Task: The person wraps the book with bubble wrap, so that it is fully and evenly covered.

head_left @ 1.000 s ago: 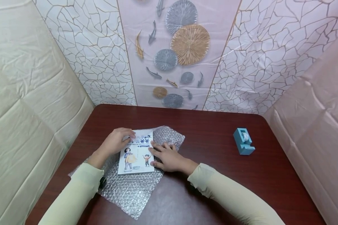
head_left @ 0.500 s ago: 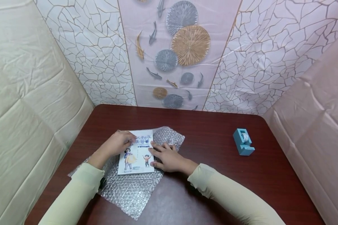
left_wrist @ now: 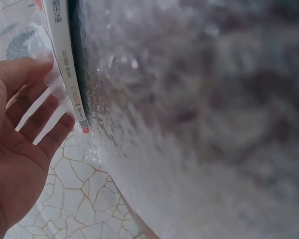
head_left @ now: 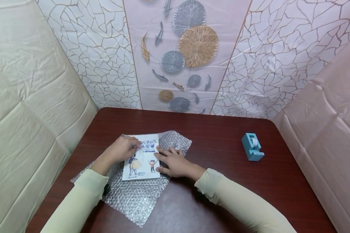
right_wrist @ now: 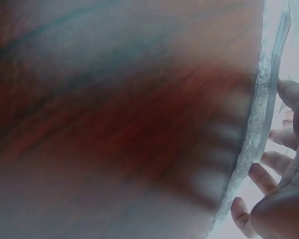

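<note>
While both arms in pale green sleeves reach forward over a dark red table (head_left: 221, 136), the left hand (head_left: 122, 149) rests on the upper left part of a thin picture book (head_left: 141, 158), fingers bent and laid on the cover near its top edge. From the left wrist view its fingers look fairly straight beside the book's spine — whether they pinch anything I cannot tell. The book lies flat between the two hands, on a sheet of bubble wrap (head_left: 135, 194) that spreads out beneath both wrists and past the book toward the person. Just right of the book, the right hand (head_left: 173, 162) lies palm down, fingers spread and nearly straight, fingertips touching the book's right edge — gripping nothing. Well apart to the right of that hand stands a small blue tape dispenser (head_left: 252, 146).
</note>
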`<state>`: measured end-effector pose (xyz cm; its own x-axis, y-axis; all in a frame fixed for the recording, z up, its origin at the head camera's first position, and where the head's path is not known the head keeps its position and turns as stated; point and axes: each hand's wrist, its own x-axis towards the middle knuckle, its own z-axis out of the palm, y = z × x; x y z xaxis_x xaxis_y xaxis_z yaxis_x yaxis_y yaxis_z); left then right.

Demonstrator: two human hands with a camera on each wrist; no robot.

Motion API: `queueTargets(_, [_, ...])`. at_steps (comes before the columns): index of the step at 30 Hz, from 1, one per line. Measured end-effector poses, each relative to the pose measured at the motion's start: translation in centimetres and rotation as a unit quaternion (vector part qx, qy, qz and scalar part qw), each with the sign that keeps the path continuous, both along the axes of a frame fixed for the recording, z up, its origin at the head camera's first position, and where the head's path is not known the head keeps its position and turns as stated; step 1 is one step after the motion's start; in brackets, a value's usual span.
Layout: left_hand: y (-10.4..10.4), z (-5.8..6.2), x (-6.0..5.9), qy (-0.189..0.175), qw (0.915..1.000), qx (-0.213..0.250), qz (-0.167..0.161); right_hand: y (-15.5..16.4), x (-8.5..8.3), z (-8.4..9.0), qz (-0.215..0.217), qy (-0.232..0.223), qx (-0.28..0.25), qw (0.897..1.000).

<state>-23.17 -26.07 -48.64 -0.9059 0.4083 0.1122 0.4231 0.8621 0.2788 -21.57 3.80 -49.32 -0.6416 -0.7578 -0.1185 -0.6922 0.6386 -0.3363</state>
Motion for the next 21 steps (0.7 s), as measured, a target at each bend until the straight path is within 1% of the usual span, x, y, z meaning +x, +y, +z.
queueTargets(6, [0.4, 0.3, 0.3, -0.012, 0.9999, 0.010, 0.007, -0.2, 0.0, 0.2, -0.001, -0.002, 0.008, 1.000])
queueTargets(14, [1.1, 1.0, 0.1, -0.045, 0.9987, 0.003, 0.021, -0.3, -0.2, 0.7, 0.000, -0.003, 0.004, 1.000])
queueTargets(17, [1.1, 0.9, 0.1, -0.049, 0.9986, -0.002, 0.021, -0.4, -0.2, 0.6, -0.002, 0.002, 0.001, 1.000])
queueTargets(21, [1.2, 0.5, 0.1, -0.044, 0.9989, -0.008, 0.015, -0.6, -0.3, 0.3, -0.009, 0.023, 0.006, 1.000])
